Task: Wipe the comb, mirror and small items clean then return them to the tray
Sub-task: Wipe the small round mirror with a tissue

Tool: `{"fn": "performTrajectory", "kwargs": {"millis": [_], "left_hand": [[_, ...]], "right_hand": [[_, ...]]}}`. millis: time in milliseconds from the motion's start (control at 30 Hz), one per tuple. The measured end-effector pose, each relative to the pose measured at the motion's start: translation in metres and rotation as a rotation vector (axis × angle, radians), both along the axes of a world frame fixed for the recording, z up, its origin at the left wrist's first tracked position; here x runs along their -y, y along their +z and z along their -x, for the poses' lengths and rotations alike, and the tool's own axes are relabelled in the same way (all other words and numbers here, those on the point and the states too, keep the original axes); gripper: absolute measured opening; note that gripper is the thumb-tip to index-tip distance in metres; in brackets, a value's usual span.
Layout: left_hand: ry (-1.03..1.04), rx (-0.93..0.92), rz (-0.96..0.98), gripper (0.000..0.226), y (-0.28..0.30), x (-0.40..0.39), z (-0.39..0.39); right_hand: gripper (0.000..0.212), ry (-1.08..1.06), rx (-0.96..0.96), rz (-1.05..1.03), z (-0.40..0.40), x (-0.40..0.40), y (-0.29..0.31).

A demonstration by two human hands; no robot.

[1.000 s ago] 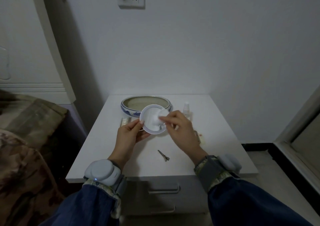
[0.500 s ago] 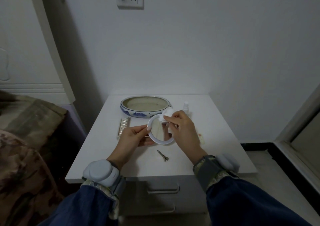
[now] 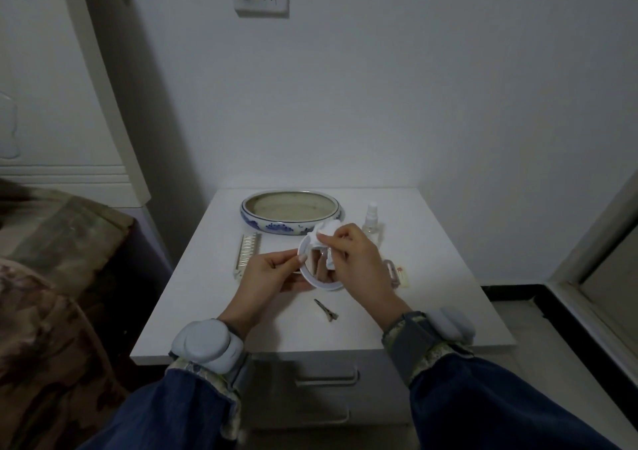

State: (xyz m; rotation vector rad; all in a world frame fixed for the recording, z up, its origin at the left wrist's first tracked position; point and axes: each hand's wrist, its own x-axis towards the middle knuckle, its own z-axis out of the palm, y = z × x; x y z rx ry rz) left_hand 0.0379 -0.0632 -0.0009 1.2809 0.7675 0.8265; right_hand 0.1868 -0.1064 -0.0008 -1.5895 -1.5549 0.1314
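Against round mirror [image 3: 316,270], crumpled wipe [image 3: 324,232].

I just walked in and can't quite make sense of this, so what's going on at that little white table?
A person is cleaning a small round mirror. The left hand holds it by the rim while the right hand rubs a white wipe over its glass. The blue-and-white tray behind holds nothing visible. A comb, a hair clip and a small spray bottle lie on the table, not yet put back in it.
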Motion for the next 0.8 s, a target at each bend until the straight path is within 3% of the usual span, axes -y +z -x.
{"fn": "performTrajectory", "kwargs": {"millis": [267,367,800], "left_hand": [[0.204,0.1,0.131,0.02,-0.004,-0.01,0.003],[0.251,0.145,0.174,0.02,-0.007,-0.014,0.004],[0.331,0.034,0.215,0.017,-0.016,-0.021,0.004]], "right_hand": [[0.03,-0.274,-0.181,0.071,-0.02,0.0,-0.001],[0.03,-0.273,-0.205,0.097,-0.019,0.001,0.001],[0.03,-0.222,-0.212,0.144,-0.017,-0.002,-0.004]]}}
